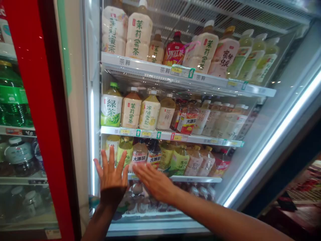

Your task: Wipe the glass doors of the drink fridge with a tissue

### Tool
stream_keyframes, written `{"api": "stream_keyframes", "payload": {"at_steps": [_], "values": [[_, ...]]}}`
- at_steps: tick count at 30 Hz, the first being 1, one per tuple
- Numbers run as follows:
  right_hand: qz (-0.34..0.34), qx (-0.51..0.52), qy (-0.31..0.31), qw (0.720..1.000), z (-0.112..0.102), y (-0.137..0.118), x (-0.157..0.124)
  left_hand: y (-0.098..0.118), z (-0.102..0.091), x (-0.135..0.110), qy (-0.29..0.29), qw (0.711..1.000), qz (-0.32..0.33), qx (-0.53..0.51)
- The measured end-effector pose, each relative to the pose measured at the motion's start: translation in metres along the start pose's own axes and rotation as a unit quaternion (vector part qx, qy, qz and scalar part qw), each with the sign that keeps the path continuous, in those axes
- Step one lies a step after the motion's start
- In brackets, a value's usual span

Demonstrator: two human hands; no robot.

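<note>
My left hand (113, 179) is raised with its fingers spread, holding nothing, before the lower shelves of a lit drinks fridge. Beside it my right hand (156, 180) stretches out flat, its fingers pointing left towards the left hand. Whether either hand touches anything cannot be told. Behind them stand a yellow-green tea bottle (125, 147), an iced tea bottle (139, 150) with a pale label and a dark iced tea bottle (153, 154). My hands partly cover this row and the bottles on the bottom shelf.
The middle shelf (165, 135) bears a green tea bottle (111, 105) and several pale-labelled bottles. On the top shelf (145, 66) are larger bottles and a red iced tea bottle (173, 50). A red frame (37, 100) at left borders another fridge with green bottles (13, 95).
</note>
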State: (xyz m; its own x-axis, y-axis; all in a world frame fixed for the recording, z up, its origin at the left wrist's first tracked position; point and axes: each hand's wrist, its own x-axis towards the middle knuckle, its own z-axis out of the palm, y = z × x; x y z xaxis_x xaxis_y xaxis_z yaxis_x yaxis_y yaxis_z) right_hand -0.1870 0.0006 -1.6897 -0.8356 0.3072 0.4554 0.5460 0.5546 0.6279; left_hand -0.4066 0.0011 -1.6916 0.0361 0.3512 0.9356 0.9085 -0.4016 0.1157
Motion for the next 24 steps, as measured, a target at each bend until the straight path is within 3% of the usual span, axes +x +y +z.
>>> {"api": "stream_keyframes", "payload": {"at_steps": [2,3,5,9,11,13,15,18,20,22,24], "values": [[-0.104,0.012,-0.017,0.994,0.013,-0.013,-0.026,0.003,-0.004,0.003,0.007,1.000,-0.005,-0.001],[-0.137,0.014,-0.022,0.990,0.011,-0.008,-0.028,0.005,-0.006,0.005,0.008,1.000,-0.007,-0.002],[-0.141,0.012,-0.021,0.990,-0.012,0.022,-0.004,0.009,-0.007,0.010,0.019,1.000,-0.008,0.000],[0.024,-0.009,0.043,0.999,-0.083,0.105,0.098,0.018,-0.006,0.023,0.045,0.999,-0.007,-0.007],[0.086,-0.017,0.078,0.993,-0.098,0.121,0.132,0.020,-0.008,0.030,0.052,0.998,-0.024,-0.021],[0.068,-0.014,0.068,0.995,-0.090,0.110,0.135,0.019,-0.011,0.036,0.056,0.997,-0.044,-0.028],[-0.034,-0.022,0.002,0.999,-0.068,0.080,0.116,0.017,-0.016,0.041,0.054,0.997,-0.056,-0.026],[-0.222,-0.084,-0.123,0.964,-0.041,0.043,0.085,0.009,-0.023,0.043,0.046,0.997,-0.066,-0.015],[-0.270,-0.116,-0.150,0.944,-0.046,0.046,0.086,0.004,-0.027,0.042,0.035,0.997,-0.063,-0.005],[-0.222,-0.121,-0.111,0.961,-0.070,0.077,0.107,0.000,-0.028,0.041,0.022,0.998,-0.053,0.004],[-0.105,-0.108,-0.038,0.988,-0.103,0.121,0.133,-0.001,-0.027,0.041,0.017,0.999,-0.042,0.008]]}}
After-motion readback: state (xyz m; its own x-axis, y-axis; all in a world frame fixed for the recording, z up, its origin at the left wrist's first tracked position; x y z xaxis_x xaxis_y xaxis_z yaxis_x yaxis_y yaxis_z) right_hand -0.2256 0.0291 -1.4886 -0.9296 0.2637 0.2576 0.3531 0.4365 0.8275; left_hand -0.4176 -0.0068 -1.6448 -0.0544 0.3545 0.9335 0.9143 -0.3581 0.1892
